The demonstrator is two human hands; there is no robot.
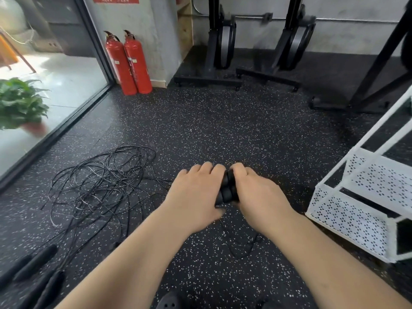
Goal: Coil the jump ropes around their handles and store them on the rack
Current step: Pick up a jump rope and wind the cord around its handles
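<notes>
Handles [227, 188] of one jump rope lie bunched side by side between our left hand [196, 192] and right hand [260, 192], the fingers of both curled round them. We judge the winding goes best if one hand clamps the pair flush while the other draws the trailing cord [239, 256] taut and lays each turn snug against the last, ready for the white rack [347, 219] near our right. Beneath us is a speckled rubber floor [223, 121], with a tangle of ropes [100, 181] and spare handles [33, 264] to the left, and fire extinguishers [129, 63] and a potted plant [20, 103] farther off.
</notes>
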